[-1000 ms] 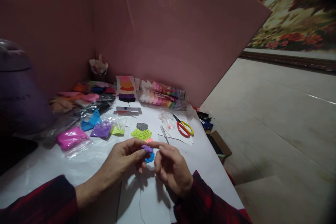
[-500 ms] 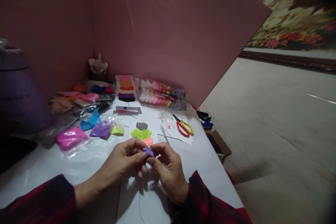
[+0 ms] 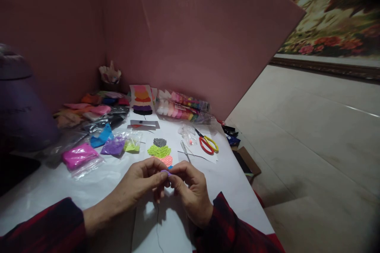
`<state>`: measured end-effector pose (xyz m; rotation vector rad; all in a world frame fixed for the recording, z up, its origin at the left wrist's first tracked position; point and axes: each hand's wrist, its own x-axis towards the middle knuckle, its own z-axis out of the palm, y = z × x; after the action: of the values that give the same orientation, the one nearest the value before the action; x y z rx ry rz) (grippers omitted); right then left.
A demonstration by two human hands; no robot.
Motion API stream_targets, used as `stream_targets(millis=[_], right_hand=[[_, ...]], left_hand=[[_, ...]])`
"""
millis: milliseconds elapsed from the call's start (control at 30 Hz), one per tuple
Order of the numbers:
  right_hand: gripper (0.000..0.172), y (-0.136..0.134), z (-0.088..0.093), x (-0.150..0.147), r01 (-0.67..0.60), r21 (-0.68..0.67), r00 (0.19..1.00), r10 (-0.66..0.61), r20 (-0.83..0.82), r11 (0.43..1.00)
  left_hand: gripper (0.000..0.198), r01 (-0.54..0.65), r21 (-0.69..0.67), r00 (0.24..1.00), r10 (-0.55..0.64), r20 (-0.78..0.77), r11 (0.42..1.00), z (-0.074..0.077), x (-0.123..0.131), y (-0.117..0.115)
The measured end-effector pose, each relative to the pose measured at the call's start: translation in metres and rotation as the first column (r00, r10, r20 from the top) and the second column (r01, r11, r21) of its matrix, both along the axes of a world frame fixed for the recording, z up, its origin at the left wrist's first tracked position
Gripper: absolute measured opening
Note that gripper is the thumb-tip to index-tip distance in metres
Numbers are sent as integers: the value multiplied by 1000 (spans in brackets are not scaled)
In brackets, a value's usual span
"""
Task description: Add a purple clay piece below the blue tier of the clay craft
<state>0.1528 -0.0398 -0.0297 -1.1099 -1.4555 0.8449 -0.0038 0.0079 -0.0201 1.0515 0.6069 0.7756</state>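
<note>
Between their fingertips, my left hand [image 3: 139, 182] and my right hand [image 3: 191, 191] both pinch a small piece of purple clay [image 3: 166, 172], mostly covered by the fingers. Just beyond them on the white paper lies a layered clay shape with a grey top [image 3: 160, 142], a yellow-green band [image 3: 159, 151] and a salmon band [image 3: 166, 160]. A bit of blue clay [image 3: 170, 167] shows at its lower end by my fingertips. A thin dark thread [image 3: 157, 225] runs down the paper below my hands.
Bags of pink [image 3: 80, 155], blue, purple and yellow-green clay lie at left. Scissors [image 3: 206, 145] and a thin metal tool [image 3: 185, 150] are at right. A colour picture card [image 3: 141, 101] and packs of clay [image 3: 181, 106] stand behind. A large purple bottle [image 3: 22, 99] is far left.
My fingertips have closed in around the purple clay, so less of it shows. My right thumb has moved up and left, and more of the salmon band is visible.
</note>
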Motion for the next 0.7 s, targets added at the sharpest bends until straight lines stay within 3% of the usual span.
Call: stream_targets(millis=[167,333,500,700], right_hand=[[11,2,2,-3,77,-22,996,-77,-35,997],[15,8,-1,-3,123,-122,971,-145,-189,985],[24,6,-5,-3,-43,-140,978,13,-207,989],[16,5,-5,-4,-38,-71,990,28,-139,997]], left_hand=[[23,-134,17,990,135,-43,991,0,2,0],[18,-277,19,960,278,-42,961,0,-3,6],[26,-157,10,986,157,-52,988,-5,-2,7],[25,45,10,999,-45,10,999,-18,1,6]])
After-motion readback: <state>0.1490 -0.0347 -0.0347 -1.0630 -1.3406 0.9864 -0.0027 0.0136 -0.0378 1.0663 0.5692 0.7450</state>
